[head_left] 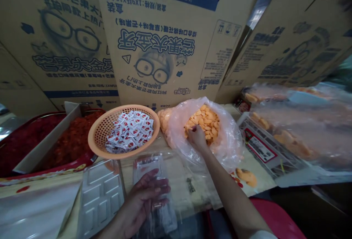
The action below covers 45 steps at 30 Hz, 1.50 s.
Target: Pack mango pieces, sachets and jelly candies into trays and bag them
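My right hand (197, 136) reaches into an open clear plastic bag (231, 147) of small flat orange pieces (206, 119). Its fingers are pinched together against the pieces; what lies between them is hidden. My left hand (145, 198) is at the table's front, with curled fingers around a narrow clear plastic tray (169, 218). Part of that tray is covered by the hand. Behind the left hand sits an orange perforated basket (96, 136), filled with small white sachets (130, 130) printed in red.
Clear compartment trays (101, 191) lie at left, near a red divided container (82, 167) of red packets. Printed cardboard boxes (165, 96) wall off the back. At right, plastic-wrapped goods (302, 129) fill a crate (275, 162). A red stool (275, 217) stands below.
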Available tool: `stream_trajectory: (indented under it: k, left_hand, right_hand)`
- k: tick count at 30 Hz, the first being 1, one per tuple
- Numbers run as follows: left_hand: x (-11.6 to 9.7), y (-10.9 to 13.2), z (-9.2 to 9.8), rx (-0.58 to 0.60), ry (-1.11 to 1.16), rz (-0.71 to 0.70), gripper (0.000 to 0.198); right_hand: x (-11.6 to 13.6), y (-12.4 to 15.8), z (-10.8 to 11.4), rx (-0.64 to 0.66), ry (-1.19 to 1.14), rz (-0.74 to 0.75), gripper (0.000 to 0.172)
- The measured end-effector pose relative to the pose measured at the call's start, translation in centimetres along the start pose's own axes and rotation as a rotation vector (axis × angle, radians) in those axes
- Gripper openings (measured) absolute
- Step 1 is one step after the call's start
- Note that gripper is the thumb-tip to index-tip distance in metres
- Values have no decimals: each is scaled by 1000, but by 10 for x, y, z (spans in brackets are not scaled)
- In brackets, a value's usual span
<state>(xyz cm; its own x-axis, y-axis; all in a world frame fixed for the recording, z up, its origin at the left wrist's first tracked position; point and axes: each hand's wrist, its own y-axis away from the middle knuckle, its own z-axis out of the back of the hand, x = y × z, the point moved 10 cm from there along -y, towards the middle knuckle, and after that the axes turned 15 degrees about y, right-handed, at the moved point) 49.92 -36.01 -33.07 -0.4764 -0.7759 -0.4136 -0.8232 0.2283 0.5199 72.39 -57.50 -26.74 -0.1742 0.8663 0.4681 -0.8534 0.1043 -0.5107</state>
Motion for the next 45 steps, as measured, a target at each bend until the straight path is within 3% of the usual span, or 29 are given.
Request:
stream_trajectory:
  k: [4, 7, 11, 14, 17, 20, 23, 24, 25, 28, 31, 33, 35, 39, 42, 45]
  left_hand:
    - [5, -8, -9, 43, 42, 32, 69]
    - [9, -12, -19, 95, 54, 53, 70]
    - [11, -12, -28, 149, 47, 60, 69]
    - [11, -9, -33, 198, 33, 51, 66]
    - [8, -8, -28, 194, 32, 42, 63]
    - [3, -8, -19, 166, 58, 41, 61]
    - [0, -5, -14, 167, 59, 52, 60]
    - [-1, -3, -14, 169, 58, 57, 61]
    - [-1, -1, -13, 168, 57, 63, 61]
    - [-3, 5, -13, 158, 64, 69, 63]
    - [-5, 10, -11, 143, 83, 61, 64]
    - [-7, 12, -7, 130, 94, 59, 64]
    - [-9, 15, -3, 118, 100, 56, 64]
    - [-14, 20, 4, 134, 97, 45, 62]
    - [-16, 24, 5, 150, 97, 30, 61]
    - [-19, 31, 4, 158, 117, 3, 65]
  right_hand:
    - [15, 25, 48, -66, -44, -76, 16]
    - [71, 61, 81, -50, -107, 175, 13]
    - [148, 117, 67, 262, 33, 597, 18]
    - [169, 141, 49, 412, 119, 712, 19]
    - [176, 146, 50, 417, 5, 763, 22]
    - [146, 113, 62, 236, -81, 544, 22]
    - [89, 62, 59, 103, 14, 220, 26]
    - [63, 46, 46, 167, 135, 56, 23]
    - [40, 35, 25, 314, 240, -62, 20]
    - [15, 12, -12, 447, 275, -134, 11]
    - [7, 9, -34, 457, 234, -172, 19]
    - [1, 12, -36, 440, 204, -222, 18]
    - [-7, 16, -27, 396, 165, -281, 20]
    - [-15, 22, 14, 297, 12, -411, 24]
    - [3, 39, 40, 316, -211, -458, 22]
    - [49, 73, 39, 493, -707, -526, 24]
